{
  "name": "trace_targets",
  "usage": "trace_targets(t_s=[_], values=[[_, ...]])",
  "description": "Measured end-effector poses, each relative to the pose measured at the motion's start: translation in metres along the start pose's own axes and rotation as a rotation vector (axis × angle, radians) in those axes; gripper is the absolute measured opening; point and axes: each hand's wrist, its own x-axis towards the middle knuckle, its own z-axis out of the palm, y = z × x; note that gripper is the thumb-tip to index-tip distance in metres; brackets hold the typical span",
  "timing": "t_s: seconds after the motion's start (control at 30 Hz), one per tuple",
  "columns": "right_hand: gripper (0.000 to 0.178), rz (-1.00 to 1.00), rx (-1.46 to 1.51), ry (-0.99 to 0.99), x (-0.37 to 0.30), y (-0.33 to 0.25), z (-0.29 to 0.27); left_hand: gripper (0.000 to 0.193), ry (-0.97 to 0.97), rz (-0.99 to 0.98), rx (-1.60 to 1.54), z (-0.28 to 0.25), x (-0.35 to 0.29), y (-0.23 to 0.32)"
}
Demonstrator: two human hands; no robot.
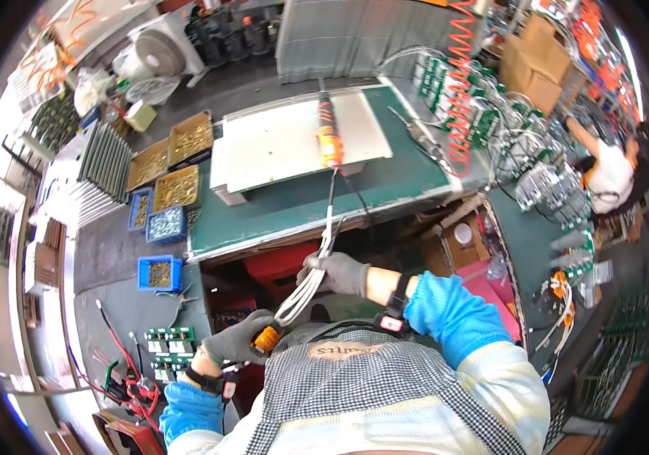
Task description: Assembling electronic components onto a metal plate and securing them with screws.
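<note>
A bundle of white cables (pixel 305 294) stretches between my two gloved hands, in front of the checkered apron. My right hand (pixel 339 274) is closed round the upper part of the bundle, with its far end pointing toward the workbench. Nearer to me, my left hand (pixel 242 340) grips an orange, ribbed, coil-like part (pixel 266 339) where the cables end. Beyond them, an orange-and-black power screwdriver (pixel 329 140) is over a white flat panel (pixel 286 144) on the green bench mat (pixel 264 216).
Brown and blue bins of small hardware (pixel 166 224) stand left of the panel. Green circuit boards (pixel 171 353) lie by my left forearm. A red coiled hose (pixel 461 83) hangs at the right. Another person (pixel 611 174) works at the far right. An open drawer-like space (pixel 461 243) holds cardboard.
</note>
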Motion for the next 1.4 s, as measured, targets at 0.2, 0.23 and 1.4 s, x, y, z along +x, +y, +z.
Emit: trace_targets(t_s=[0.2, 0.23, 1.4], values=[[0.03, 0.248, -0.187, 0.132, 0.086, 0.021, 0.041, 0.07, 0.231, -0.087, -0.18, 0.006, -0.056, -0.009], [0.034, 0.25, -0.196, 0.155, 0.094, 0.016, 0.043, 0.07, 0.282, -0.094, -0.198, 0.003, -0.056, -0.008], [0.034, -0.336, 0.013, 0.257, -0.003, -0.238, -0.111, 0.045, 1.003, -0.087, 0.332, -0.181, 0.301, -0.112]])
